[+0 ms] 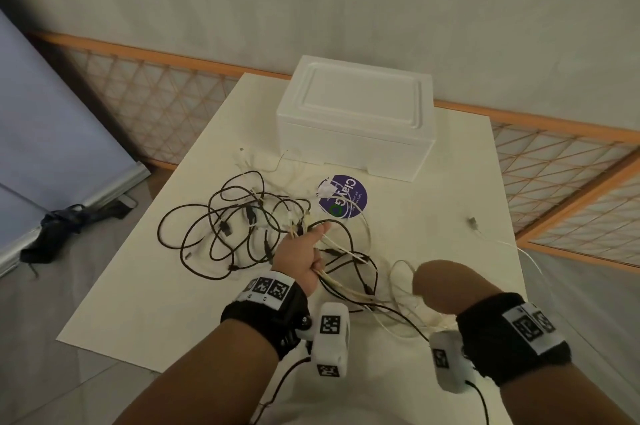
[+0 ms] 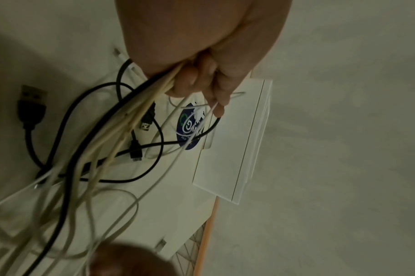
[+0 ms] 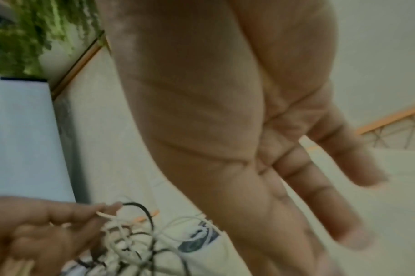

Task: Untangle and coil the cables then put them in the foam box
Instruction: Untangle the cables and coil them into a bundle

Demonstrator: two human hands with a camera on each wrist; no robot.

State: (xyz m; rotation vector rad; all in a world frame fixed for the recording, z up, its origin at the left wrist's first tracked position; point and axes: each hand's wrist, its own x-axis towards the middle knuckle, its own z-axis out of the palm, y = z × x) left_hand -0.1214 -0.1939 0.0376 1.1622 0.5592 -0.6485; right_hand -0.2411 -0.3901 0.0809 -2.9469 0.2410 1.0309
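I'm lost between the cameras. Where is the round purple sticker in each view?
Head: the purple sticker lies mid-frame on the table, just in front of the foam box.
Left wrist: centre, below the left hand, partly crossed by cables.
Right wrist: bottom centre, blurred, partly covered by cables and the right hand.
Shared landmark: the tangle of cables beside it.

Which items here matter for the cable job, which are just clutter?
Job: tangled black and white cables, bundle gripped by left hand; right hand open; foam box, lid on.
Clutter: purple round sticker; dark cloth on the floor.
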